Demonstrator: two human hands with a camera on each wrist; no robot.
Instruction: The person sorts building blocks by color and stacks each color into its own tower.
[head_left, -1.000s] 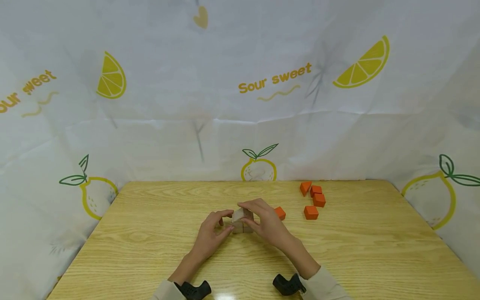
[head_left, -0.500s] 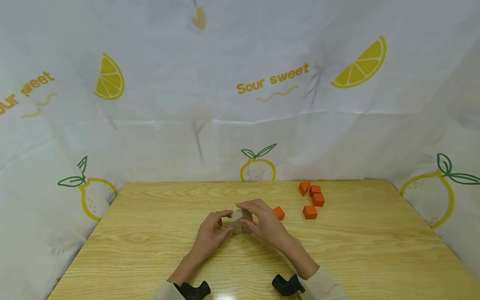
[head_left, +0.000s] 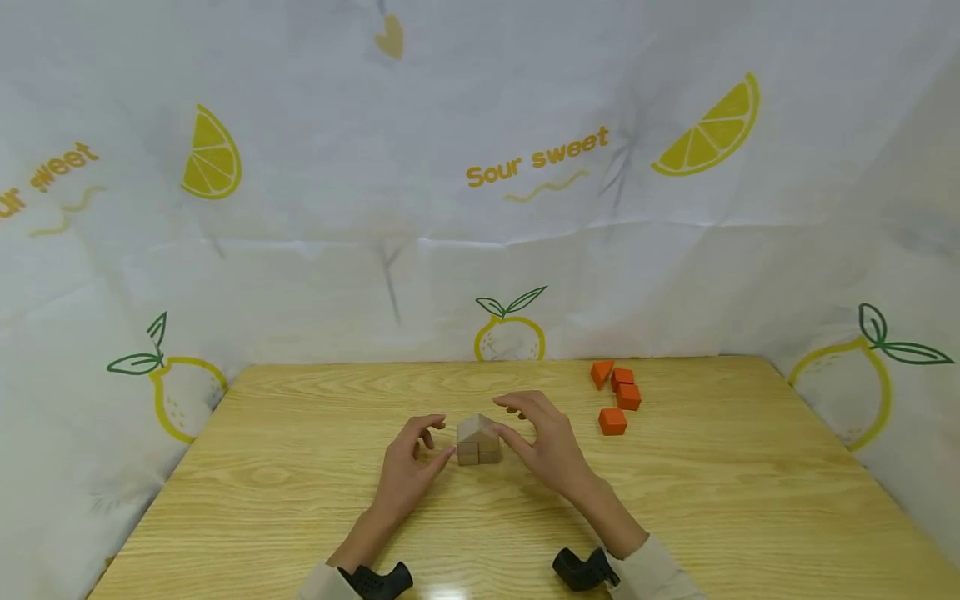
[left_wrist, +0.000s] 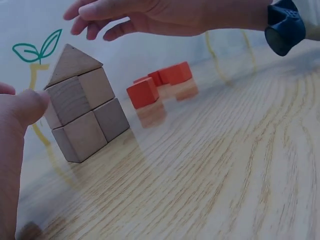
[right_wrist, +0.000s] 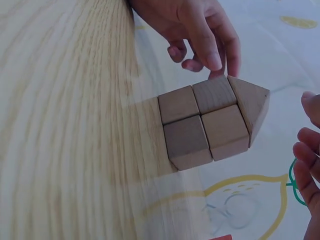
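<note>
Item: small house of plain wooden cubes under a triangular wooden roof block (head_left: 477, 439), standing mid-bench. We find the left hand (head_left: 408, 468) relaxed, thumb just beside the lower cubes, and the right hand (head_left: 542, 439) spread, holding nothing. We judge a brushing finger could topple the loose roof. Surroundings: pale oak-grain bench (head_left: 300, 500); orange wooden blocks (head_left: 617, 397) well apart; white lemon-print cloth backdrop (head_left: 480, 167).

Right hand (head_left: 546, 440) lets go of the triangular block (head_left: 476, 427) and lifts off it, fingers now spread just right of the wooden stack (head_left: 477, 440). Left hand (head_left: 408, 460) pulls back slightly, thumb tip still beside the stack. Triangle sits free on top.
</note>
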